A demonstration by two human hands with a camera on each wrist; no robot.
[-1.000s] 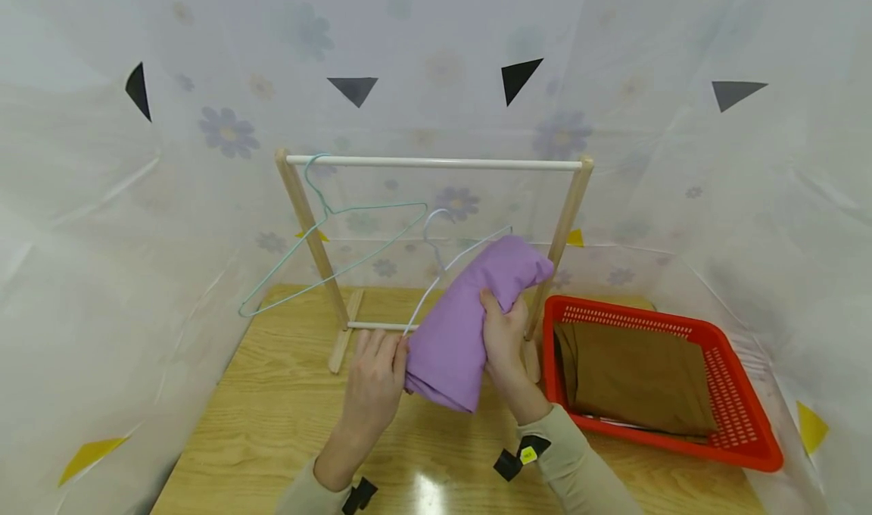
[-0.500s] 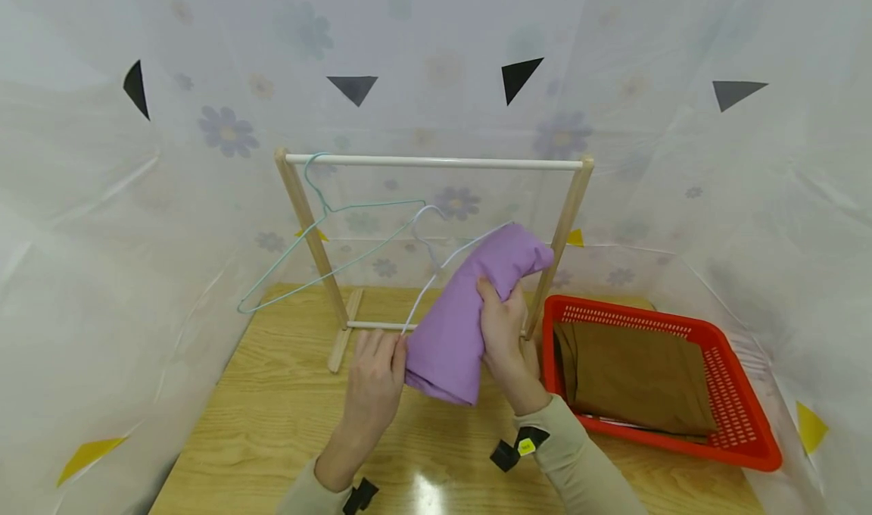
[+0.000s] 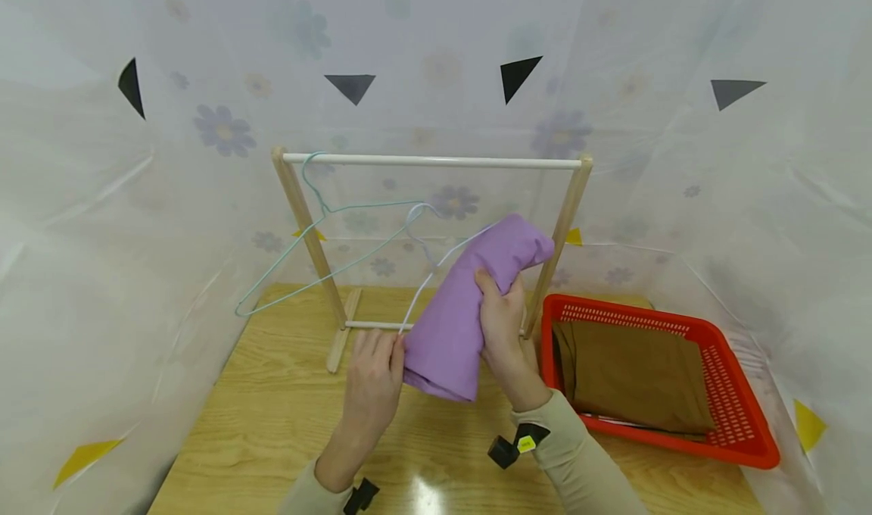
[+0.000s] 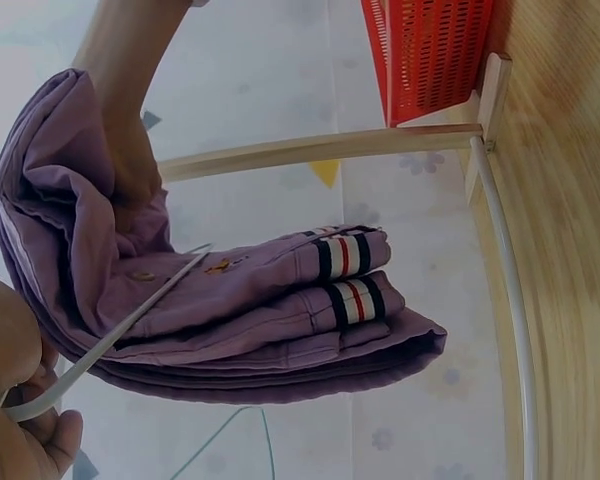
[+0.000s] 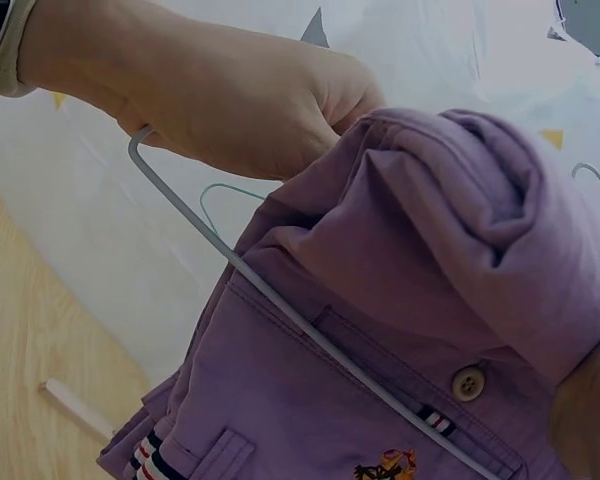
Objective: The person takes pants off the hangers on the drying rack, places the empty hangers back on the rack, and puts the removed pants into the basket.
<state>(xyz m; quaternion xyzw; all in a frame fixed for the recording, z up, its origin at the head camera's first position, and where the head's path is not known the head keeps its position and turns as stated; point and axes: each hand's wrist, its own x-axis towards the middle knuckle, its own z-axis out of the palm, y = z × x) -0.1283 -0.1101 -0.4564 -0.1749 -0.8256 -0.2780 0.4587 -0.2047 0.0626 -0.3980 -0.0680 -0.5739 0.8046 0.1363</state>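
Observation:
Folded purple trousers (image 3: 450, 310) are draped over a white wire hanger (image 3: 436, 265), which tilts up to the right. My left hand (image 3: 373, 382) pinches the hanger's lower left corner. My right hand (image 3: 502, 326) grips the trousers from the right side, thumb on top of the cloth. In the left wrist view the hanger's wire (image 4: 80, 369) crosses the folded layers, with striped bands at their ends. The right wrist view shows the hanger's bottom bar (image 5: 280, 298) lying across a buttoned pocket. The fingers of my right hand are partly hidden by cloth.
A wooden clothes rack (image 3: 436, 162) with a white rail stands behind the hands. At its left end hangs a mint-green wire hanger (image 3: 368, 207). To the right, a red plastic basket (image 3: 739, 394) holds folded brown clothing (image 3: 633, 375). The table (image 3: 252, 424) is wood-patterned.
The trousers' upper end has risen a little, and the white hanger's hook has shifted left. My right hand has moved slightly up; the left hand keeps its hold almost in place.

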